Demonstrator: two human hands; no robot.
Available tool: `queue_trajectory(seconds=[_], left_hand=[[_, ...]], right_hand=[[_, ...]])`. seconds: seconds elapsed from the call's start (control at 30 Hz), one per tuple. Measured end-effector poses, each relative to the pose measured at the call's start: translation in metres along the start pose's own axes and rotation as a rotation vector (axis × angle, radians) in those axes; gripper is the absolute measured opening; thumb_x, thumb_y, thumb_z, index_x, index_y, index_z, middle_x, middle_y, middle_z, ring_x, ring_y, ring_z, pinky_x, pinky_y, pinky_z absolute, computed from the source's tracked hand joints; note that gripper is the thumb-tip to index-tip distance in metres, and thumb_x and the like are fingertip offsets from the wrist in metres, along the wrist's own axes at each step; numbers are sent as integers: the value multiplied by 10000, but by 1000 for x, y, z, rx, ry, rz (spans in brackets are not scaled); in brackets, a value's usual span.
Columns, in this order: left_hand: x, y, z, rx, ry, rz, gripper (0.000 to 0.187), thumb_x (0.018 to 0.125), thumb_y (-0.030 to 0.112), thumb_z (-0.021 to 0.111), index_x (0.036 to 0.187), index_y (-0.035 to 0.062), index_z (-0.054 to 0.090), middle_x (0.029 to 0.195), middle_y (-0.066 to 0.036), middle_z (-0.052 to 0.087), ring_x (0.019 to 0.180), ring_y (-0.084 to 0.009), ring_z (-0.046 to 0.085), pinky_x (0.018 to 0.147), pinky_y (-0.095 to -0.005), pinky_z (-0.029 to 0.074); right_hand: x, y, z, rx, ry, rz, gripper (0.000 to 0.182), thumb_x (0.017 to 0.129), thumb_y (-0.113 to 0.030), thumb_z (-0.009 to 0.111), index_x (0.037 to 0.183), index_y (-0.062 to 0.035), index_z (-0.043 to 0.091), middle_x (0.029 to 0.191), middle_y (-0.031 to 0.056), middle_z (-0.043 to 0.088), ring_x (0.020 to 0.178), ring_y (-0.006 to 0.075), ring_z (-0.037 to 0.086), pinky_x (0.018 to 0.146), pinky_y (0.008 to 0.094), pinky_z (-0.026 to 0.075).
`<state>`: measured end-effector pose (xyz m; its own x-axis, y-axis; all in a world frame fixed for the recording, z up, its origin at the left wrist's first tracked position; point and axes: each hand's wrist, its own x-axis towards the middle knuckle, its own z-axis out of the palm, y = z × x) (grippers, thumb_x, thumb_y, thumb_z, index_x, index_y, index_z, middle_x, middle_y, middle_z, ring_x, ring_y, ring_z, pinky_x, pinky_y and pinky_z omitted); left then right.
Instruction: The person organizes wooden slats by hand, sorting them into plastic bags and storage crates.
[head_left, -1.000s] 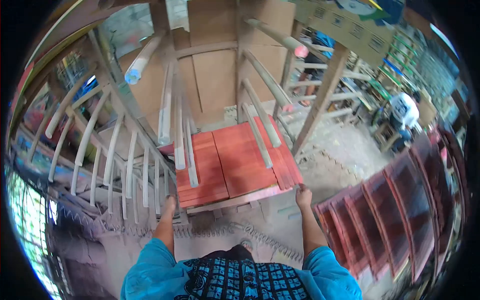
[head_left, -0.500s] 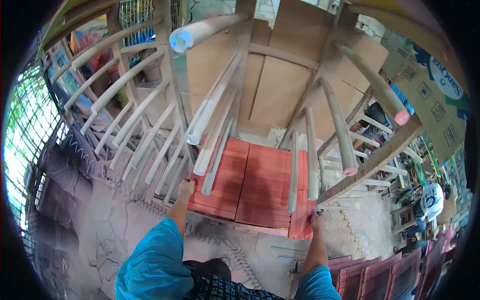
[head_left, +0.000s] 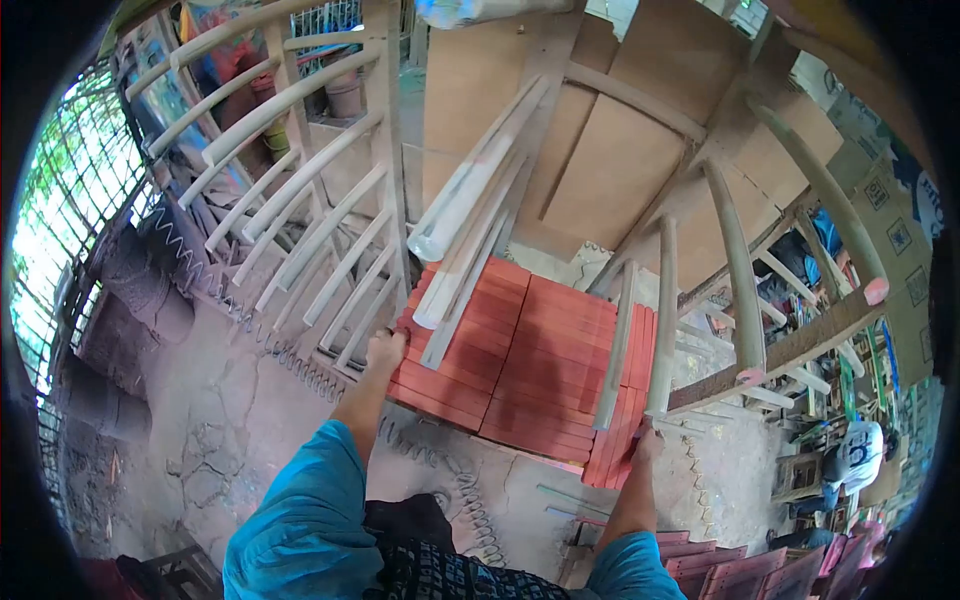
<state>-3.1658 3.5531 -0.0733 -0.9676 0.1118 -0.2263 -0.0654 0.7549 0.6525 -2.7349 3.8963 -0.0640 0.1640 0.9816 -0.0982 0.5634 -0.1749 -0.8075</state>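
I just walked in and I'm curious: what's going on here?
Someone in blue sleeves is handling a red slatted piece. The left hand grips its left edge; the right hand is at its right edge, by the near corner. Wooden pegs jut out above it. Another person in a white top is off to the right.

A dusty woodworking workshop: a cracked floor [head_left: 225, 430] crossed by coiled hose [head_left: 305, 376], tall wooden racks [head_left: 388, 130] with long pale rods, a red slatted panel [head_left: 450, 385] beneath some rods, more red panels [head_left: 745, 578] lined up at lower right, brown boards [head_left: 635, 155] behind, and a person in a white top [head_left: 862, 455] at far right.
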Motion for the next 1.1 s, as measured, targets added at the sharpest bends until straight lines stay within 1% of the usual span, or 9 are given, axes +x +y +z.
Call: queue_trajectory(seconds=[0.13,0.23,0.33,0.6,0.8,0.9,1.0,1.07,1.1], left_hand=[[-23,-15,-18,-11,-31,6,501,727,422,465,978,13,610,1057,-259,550,986,-395,534,858,-441,412],[-36,-48,-28,325,-53,376,477,737,407,468,967,13,606,1037,-247,562,946,-393,547,836,-450,418],[-75,-42,-61,36,29,-32,446,739,390,471,945,16,601,978,-237,581,890,-406,557,802,-460,429],[-133,-131,-124,-23,64,-18,366,728,344,493,858,20,604,850,-228,601,836,-399,568,730,-459,439],[-194,-218,-195,8,90,-108,346,726,323,500,846,17,607,813,-222,607,815,-374,582,698,-450,445],[-232,-270,-238,0,111,-149,338,722,311,506,841,12,609,789,-220,609,799,-372,587,692,-442,448],[-273,-331,-283,-65,161,-190,338,718,303,511,848,8,612,780,-221,609,789,-374,588,694,-438,450],[-308,-355,-318,-95,206,-282,343,719,308,509,854,11,615,787,-223,609,794,-374,588,702,-435,453],[-324,-357,-336,-101,226,-341,347,720,314,505,856,15,618,794,-224,610,802,-374,588,708,-432,456]], right_hand=[[-2,24,-12,-73,-9,-8,522,718,-380,611,955,85,601,894,207,623,808,303,570,753,386,420],[-18,44,-25,-36,-32,8,501,728,-363,602,951,86,603,884,204,624,804,300,568,751,388,419],[-46,51,-37,38,-38,27,447,748,-326,585,922,85,612,859,186,626,774,281,560,735,379,421],[-166,47,-85,118,17,24,358,798,-255,524,809,94,604,757,137,611,694,246,523,692,384,416],[-249,84,-123,61,-54,33,343,814,-238,512,921,78,594,791,161,618,722,258,528,716,389,411],[-284,119,-127,132,43,-131,298,819,-207,513,913,66,587,704,110,592,669,231,520,657,369,414],[-350,99,-142,222,-145,-194,208,817,-175,519,763,21,562,602,43,513,555,166,481,517,316,393],[-372,98,-139,463,-357,-95,224,804,-130,504,603,-87,417,548,-8,413,434,88,371,369,242,273],[-387,84,-145,377,-444,-48,211,806,-142,486,606,-100,433,548,-9,410,456,84,393,401,240,301]])
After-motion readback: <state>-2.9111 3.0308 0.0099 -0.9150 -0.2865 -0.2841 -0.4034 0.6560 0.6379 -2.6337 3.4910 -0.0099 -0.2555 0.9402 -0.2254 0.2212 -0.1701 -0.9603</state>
